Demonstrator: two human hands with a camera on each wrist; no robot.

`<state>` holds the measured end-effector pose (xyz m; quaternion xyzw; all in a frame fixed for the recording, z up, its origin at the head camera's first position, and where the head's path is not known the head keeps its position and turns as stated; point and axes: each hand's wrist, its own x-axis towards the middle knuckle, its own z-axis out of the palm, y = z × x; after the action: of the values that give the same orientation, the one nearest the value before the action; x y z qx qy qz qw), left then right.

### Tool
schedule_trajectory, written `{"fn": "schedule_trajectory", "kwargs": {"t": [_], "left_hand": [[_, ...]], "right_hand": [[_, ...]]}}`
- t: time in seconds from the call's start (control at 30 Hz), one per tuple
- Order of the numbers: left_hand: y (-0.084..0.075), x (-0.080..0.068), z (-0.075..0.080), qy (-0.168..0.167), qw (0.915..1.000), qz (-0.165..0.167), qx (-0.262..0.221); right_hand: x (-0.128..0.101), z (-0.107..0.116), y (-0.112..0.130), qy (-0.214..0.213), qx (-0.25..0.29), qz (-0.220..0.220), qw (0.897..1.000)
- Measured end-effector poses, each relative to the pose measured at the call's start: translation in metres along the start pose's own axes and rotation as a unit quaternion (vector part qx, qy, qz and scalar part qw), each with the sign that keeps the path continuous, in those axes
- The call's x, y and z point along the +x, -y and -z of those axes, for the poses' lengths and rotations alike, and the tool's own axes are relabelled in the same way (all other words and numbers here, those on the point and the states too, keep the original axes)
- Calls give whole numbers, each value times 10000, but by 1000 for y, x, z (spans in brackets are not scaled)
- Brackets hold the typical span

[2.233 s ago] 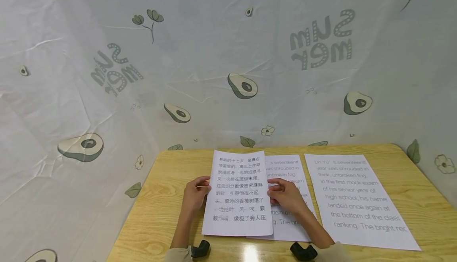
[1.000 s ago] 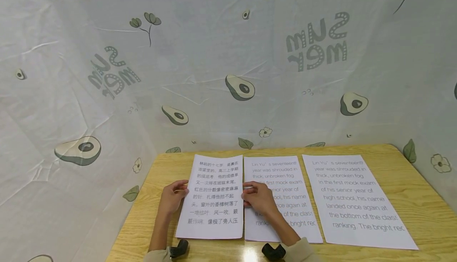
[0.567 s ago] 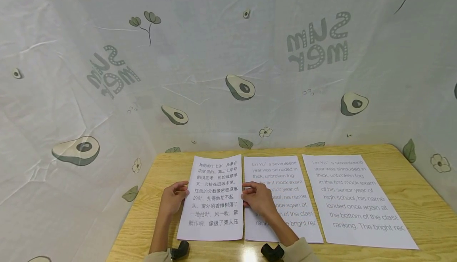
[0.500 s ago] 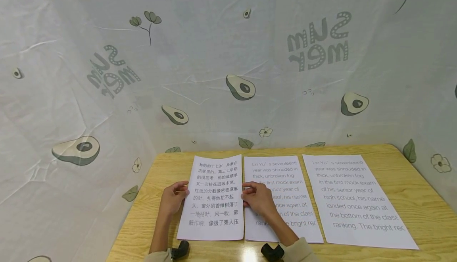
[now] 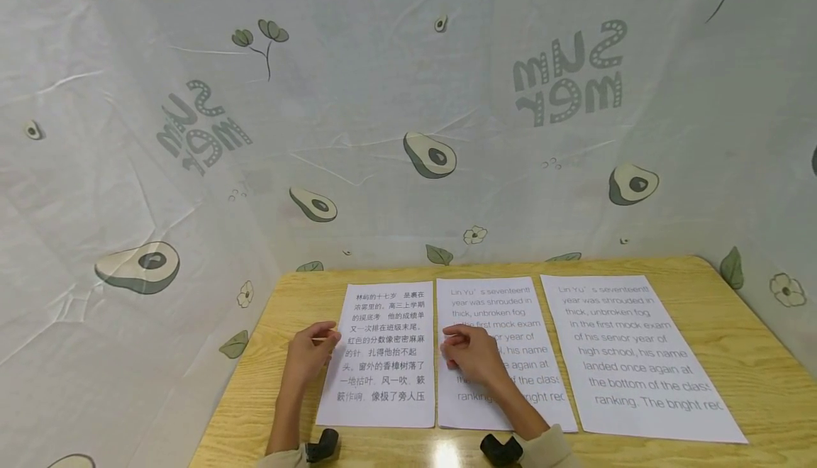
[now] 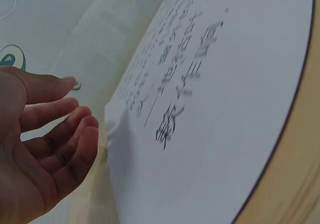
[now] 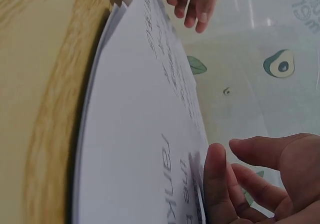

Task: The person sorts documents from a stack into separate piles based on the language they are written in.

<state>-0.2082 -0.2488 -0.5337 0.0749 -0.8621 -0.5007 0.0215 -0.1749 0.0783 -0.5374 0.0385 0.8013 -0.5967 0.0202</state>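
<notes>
Three printed sheets lie side by side on a wooden table [image 5: 740, 312]. The leftmost is a sheet of Chinese text [image 5: 383, 361] [image 6: 215, 109]. My left hand [image 5: 317, 346] [image 6: 60, 129] hovers at its left edge, fingers loosely curled, holding nothing. My right hand [image 5: 461, 349] [image 7: 250, 179] is over the middle sheet of English text [image 5: 494, 308] [image 7: 135, 154], just right of the Chinese sheet. Its fingers are relaxed and grip nothing; one fingertip looks to be touching the paper. A larger English sheet [image 5: 635, 354] lies flat at the right.
A white cloth printed with avocados [image 5: 408, 99] hangs behind and along both sides of the table. Black wrist mounts [image 5: 321, 445] [image 5: 501, 449] show at the bottom edge. Bare wood runs along the table's far edge and right side.
Both hands carried the Chinese sheet leftwards off the middle sheet and laid it flat beside it. They have since let go; the right hand drifted right onto the middle sheet.
</notes>
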Motion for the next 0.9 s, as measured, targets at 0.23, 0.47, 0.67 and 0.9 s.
{"fn": "schedule_trajectory", "kwargs": {"t": [0.23, 0.47, 0.67, 0.9], "left_hand": [[-15, -6, -22, 305, 9993, -66, -229], [-30, -10, -47, 509, 9979, -243, -313], [-40, -14, -69, 780, 9958, -368, -314], [-50, -19, -95, 946, 9934, -459, -462]], "right_hand": [[-2, 22, -3, -54, 211, -329, 9992], [-8, 46, 2, -75, 244, -433, 9987], [-12, 66, 0, -124, 97, -472, 9988], [-15, 91, -9, -190, -101, -502, 9985]]}}
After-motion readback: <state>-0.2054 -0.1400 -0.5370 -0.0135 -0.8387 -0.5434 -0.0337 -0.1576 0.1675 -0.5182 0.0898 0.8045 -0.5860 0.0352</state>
